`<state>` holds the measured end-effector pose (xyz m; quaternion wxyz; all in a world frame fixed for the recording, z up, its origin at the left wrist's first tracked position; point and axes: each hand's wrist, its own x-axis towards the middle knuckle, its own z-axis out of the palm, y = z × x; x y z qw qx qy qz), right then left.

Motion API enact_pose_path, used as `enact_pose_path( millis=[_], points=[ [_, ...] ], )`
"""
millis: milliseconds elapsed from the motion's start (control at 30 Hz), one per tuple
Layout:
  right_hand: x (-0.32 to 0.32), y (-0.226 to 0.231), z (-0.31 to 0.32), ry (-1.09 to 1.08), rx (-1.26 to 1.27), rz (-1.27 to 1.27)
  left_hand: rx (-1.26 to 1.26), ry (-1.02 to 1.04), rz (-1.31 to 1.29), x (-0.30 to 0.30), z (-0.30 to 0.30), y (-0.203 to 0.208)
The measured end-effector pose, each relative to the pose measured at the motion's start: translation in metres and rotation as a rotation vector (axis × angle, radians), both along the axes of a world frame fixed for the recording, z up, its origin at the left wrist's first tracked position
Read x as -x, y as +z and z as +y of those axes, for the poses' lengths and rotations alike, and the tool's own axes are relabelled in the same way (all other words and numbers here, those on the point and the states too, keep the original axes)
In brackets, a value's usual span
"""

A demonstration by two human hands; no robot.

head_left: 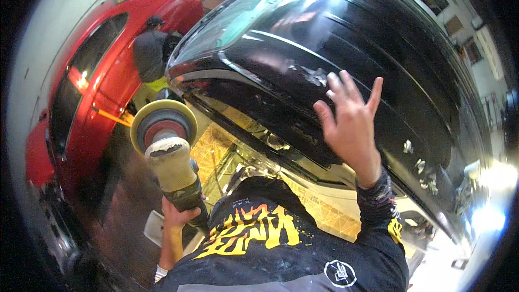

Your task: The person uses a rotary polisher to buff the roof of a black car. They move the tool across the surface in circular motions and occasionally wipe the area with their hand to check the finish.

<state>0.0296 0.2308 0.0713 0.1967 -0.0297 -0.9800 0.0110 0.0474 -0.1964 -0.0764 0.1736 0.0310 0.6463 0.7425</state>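
"What filled the workshop (116,186)?"

"I saw a black car (400,70) rightward."

"And the polisher (170,165)?"

"Left of it, its length slanting away from the left hand (177,216), which gripped its lower end; the right hand (351,127) was farther, fingers wide at the car, contact unclear."

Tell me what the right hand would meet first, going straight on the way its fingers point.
Most likely the black car roof, which spreads out beyond the right hand; whether the fingers touch it is hard to tell.
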Motion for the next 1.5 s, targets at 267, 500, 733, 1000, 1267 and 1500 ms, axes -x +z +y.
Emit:
enact_pose_path(
  millis=[267,500,733,1000,1267,1500],
  points=[
    [0.203,-0.029,0.020,0.273,0.341,-0.611,-0.129,0.037,-0.007,0.002,-0.028,-0.006],
    [0.181,-0.058,-0.013,0.305,-0.313,-0.223,-0.134,0.051,-0.019,-0.005,-0.044,-0.015],
    [0.150,-0.036,-0.028,0.119,-0.494,-0.288,-0.127,0.003,0.006,0.004,-0.060,-0.026],
    [0.145,-0.020,-0.059,0.097,-0.591,-0.296,-0.153,-0.031,0.054,0.015,-0.068,-0.016],
    [0.188,-0.043,-0.053,0.036,-0.585,-0.334,-0.121,-0.117,0.077,0.032,-0.070,-0.023],
    [0.082,-0.002,-0.049,-0.052,-0.325,-0.038,0.012,-0.234,0.058,0.047,-0.065,-0.003]
  ],
)
